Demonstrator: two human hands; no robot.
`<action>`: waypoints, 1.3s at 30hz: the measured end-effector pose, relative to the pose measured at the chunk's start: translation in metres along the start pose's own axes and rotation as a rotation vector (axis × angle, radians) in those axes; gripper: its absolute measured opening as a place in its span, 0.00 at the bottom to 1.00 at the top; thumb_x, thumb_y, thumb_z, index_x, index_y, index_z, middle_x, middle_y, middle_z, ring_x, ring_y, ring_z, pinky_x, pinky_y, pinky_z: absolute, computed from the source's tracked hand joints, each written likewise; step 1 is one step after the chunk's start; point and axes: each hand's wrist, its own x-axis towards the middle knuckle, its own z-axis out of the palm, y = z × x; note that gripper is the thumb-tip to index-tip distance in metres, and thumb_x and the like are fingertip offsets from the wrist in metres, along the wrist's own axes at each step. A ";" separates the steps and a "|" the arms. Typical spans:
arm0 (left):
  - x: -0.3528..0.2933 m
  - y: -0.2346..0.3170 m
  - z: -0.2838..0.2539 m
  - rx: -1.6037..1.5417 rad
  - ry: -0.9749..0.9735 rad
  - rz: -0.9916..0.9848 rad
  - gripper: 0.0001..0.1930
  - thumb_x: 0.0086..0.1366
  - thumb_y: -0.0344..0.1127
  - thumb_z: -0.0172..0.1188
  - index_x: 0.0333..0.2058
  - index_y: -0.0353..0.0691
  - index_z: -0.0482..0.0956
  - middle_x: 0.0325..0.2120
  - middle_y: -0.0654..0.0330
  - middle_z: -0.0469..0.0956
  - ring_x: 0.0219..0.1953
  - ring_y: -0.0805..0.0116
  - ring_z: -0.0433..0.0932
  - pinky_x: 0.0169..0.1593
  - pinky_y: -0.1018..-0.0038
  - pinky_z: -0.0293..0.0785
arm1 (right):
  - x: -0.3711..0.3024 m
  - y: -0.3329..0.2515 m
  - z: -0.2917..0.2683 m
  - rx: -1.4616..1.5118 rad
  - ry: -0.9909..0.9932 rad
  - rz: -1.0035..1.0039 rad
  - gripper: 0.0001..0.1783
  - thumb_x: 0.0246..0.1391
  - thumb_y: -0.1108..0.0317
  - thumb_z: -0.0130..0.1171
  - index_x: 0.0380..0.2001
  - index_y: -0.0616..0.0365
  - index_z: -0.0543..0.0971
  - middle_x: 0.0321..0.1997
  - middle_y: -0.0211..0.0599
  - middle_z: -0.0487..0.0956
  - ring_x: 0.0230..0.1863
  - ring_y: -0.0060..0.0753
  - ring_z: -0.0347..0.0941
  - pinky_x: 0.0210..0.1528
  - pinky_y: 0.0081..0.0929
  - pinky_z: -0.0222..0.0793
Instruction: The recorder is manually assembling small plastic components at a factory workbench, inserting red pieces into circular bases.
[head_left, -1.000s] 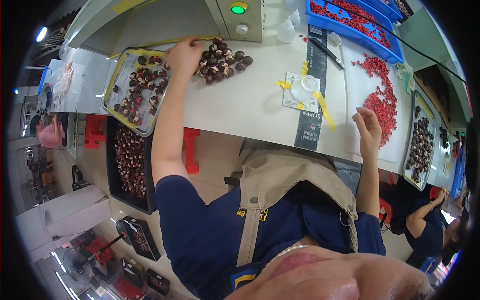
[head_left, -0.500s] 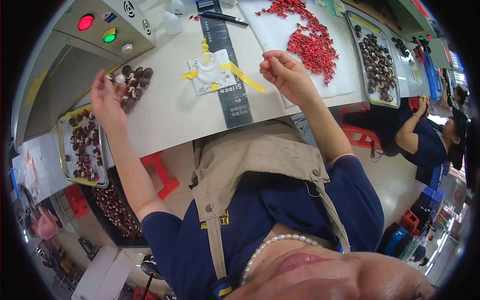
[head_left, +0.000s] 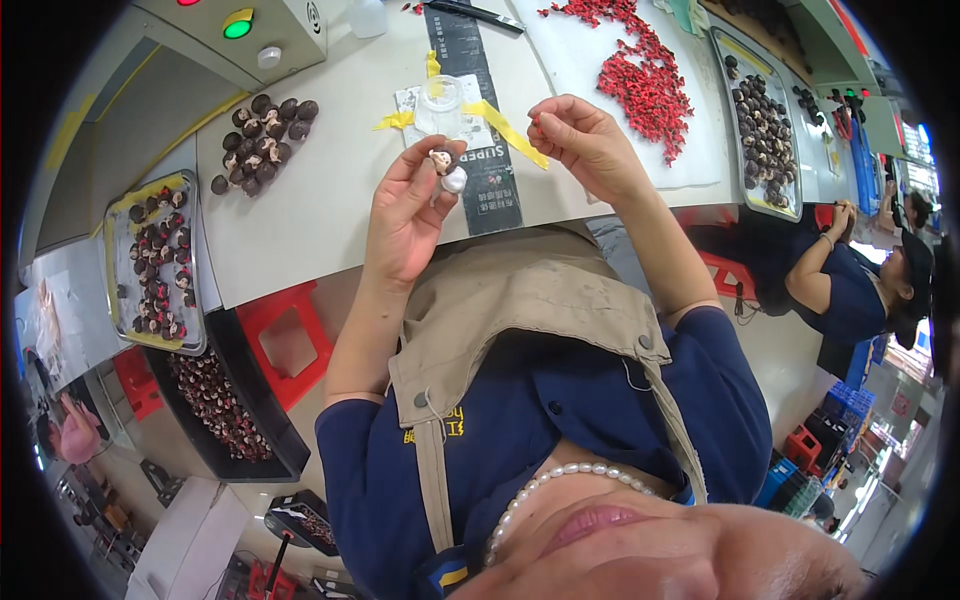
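White worktop (head_left: pixel 330 190), one, largest item, its near edge across my waist.
White sheet (head_left: pixel 570 75), one, over the surface's right part.
Red pieces (head_left: pixel 650 85), a spread heap, toward the sheet's right edge.
Dark-and-pale balls (head_left: pixel 265 145), a cluster, close to the surface's left edge.
Left hand (head_left: pixel 405 215), mine: thumb and fingertips grasping one small ball (head_left: pixel 440 161), above the surface by its near edge, just short of the clear dish (head_left: pixel 438 97). A white round piece (head_left: pixel 454 181) sits against it; whether joined, I cannot tell. Handling, by my judgement: light, firm, apt to roll; best taken by its sides, sparing the pale patch. Pose: raised, fingers upward, palm partly toward me.
Right hand (head_left: pixel 595 145), mine: thumb and forefinger pinching a red bit (head_left: pixel 536 121), likely feather-light and easily dropped. Pose: wrist bent inward, fingertips leftward, remaining fingers curled.
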 end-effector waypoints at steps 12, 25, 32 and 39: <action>-0.008 -0.002 -0.019 -0.003 0.068 0.082 0.19 0.63 0.30 0.54 0.53 0.37 0.65 0.49 0.52 0.72 0.41 0.77 0.74 0.43 0.82 0.72 | 0.046 -0.027 0.054 -1.051 0.076 -0.389 0.07 0.54 0.69 0.58 0.32 0.61 0.78 0.29 0.27 0.78 0.32 0.17 0.70 0.36 0.20 0.65; -0.008 0.009 -0.024 -0.009 0.050 0.052 0.19 0.65 0.31 0.52 0.54 0.37 0.66 0.47 0.52 0.73 0.39 0.80 0.73 0.40 0.84 0.72 | 0.074 -0.015 0.066 -1.597 0.010 -0.933 0.05 0.46 0.67 0.61 0.24 0.54 0.76 0.24 0.27 0.74 0.30 0.35 0.67 0.37 0.30 0.61; 0.000 0.003 -0.008 -0.011 0.078 0.069 0.19 0.65 0.30 0.52 0.54 0.37 0.66 0.47 0.52 0.73 0.40 0.82 0.73 0.38 0.87 0.71 | 0.074 -0.024 0.067 -1.311 0.004 -0.803 0.04 0.46 0.70 0.62 0.25 0.56 0.77 0.26 0.30 0.75 0.33 0.34 0.68 0.36 0.29 0.63; 0.011 -0.004 0.001 0.000 0.088 0.078 0.18 0.65 0.29 0.52 0.54 0.37 0.66 0.48 0.52 0.72 0.42 0.81 0.73 0.42 0.87 0.73 | 0.071 -0.024 0.060 -1.208 0.066 -0.866 0.06 0.45 0.67 0.65 0.25 0.55 0.79 0.27 0.30 0.75 0.34 0.33 0.68 0.38 0.29 0.63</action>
